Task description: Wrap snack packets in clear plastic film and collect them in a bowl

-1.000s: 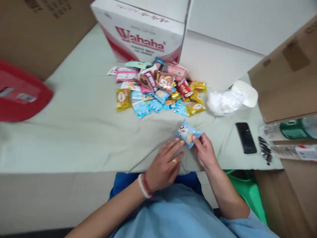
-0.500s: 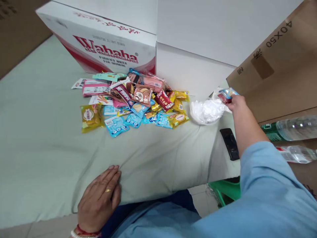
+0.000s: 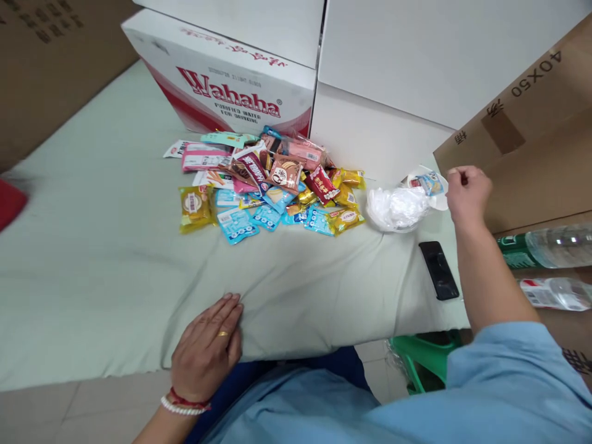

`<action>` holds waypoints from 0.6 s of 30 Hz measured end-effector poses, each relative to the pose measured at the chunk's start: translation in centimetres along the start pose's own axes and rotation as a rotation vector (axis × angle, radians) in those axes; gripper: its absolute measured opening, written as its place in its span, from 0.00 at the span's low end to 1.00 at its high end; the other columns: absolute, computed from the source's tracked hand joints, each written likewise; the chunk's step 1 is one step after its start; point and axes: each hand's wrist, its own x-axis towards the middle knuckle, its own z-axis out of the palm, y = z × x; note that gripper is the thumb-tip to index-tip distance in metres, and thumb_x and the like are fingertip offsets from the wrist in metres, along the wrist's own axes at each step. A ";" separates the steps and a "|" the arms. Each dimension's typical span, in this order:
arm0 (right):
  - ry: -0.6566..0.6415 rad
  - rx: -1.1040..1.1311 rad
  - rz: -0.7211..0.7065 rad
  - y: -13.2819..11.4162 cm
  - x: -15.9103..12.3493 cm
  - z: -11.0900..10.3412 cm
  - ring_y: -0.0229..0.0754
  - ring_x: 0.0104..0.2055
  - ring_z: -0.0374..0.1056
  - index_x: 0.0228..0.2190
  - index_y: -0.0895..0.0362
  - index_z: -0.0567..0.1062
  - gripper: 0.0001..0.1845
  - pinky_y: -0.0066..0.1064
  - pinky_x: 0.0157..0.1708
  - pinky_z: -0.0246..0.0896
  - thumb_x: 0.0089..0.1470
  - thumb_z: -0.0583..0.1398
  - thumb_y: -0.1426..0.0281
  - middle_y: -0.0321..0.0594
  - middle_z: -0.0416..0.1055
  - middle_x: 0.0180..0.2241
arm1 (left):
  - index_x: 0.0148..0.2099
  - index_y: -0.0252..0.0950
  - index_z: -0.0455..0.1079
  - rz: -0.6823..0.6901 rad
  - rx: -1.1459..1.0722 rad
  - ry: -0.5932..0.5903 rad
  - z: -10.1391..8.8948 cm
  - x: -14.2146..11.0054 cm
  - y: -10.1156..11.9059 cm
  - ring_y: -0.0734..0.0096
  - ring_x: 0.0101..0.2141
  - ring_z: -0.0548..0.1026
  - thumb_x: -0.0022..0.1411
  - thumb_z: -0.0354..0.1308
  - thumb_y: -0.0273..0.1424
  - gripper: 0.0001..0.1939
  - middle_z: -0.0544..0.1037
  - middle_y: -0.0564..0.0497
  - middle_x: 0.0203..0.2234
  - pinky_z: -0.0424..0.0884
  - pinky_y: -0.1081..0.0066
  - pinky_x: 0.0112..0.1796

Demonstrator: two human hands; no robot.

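Note:
My left hand [image 3: 208,345] lies flat on the cloth-covered table near its front edge, fingers stretched out and holding nothing. My right hand [image 3: 470,196] is at the far right with its fingers curled in and nothing visible in them. Just left of it, a blue and red snack packet [image 3: 429,184] rests in a shallow white dish [image 3: 441,202]. In front of the dish sits a bundle of clear plastic bags [image 3: 398,208]. A pile of wrapped snacks [image 3: 287,172] spreads over the middle, with a yellow packet [image 3: 197,208] at its left end.
Behind the pile stands a white and red Wahaha water carton [image 3: 240,92]. A black phone [image 3: 438,270] lies on the right of the table [image 3: 115,277]. Brown cardboard [image 3: 546,142] and plastic bottles [image 3: 559,248] are at the right; a green stool [image 3: 423,357] is below.
The blue and red snack packet has left my right hand and now lies in the white dish. That hand has drawn back to the right. The view has shifted slightly; my left hand stays flat.

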 end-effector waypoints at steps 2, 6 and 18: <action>-0.084 0.016 -0.168 -2.1 -2.2 -1.8 0.40 0.39 0.70 0.39 0.63 0.82 0.13 0.34 0.41 0.62 0.65 0.60 0.68 0.51 0.77 0.39 | 0.62 0.39 0.69 0.004 -0.007 0.023 0.1 0.0 0.1 0.54 0.53 0.81 0.62 0.59 0.21 0.26 0.82 0.41 0.54 0.75 0.57 0.54; -0.366 -0.266 -0.331 -4.5 -5.0 -2.3 0.52 0.51 0.66 0.47 0.54 0.82 0.16 0.38 0.46 0.63 0.58 0.66 0.61 0.49 0.74 0.48 | 0.60 0.37 0.71 0.014 -0.017 0.058 0.2 0.1 0.2 0.53 0.53 0.81 0.63 0.59 0.20 0.24 0.82 0.40 0.54 0.75 0.57 0.54; -0.356 -0.294 -0.091 -5.5 -3.9 -2.9 0.47 0.36 0.68 0.32 0.54 0.83 0.05 0.38 0.39 0.60 0.52 0.65 0.69 0.45 0.78 0.38 | 0.57 0.38 0.73 -0.041 -0.113 0.059 0.4 -0.3 0.3 0.53 0.56 0.79 0.66 0.56 0.22 0.18 0.81 0.41 0.55 0.74 0.54 0.55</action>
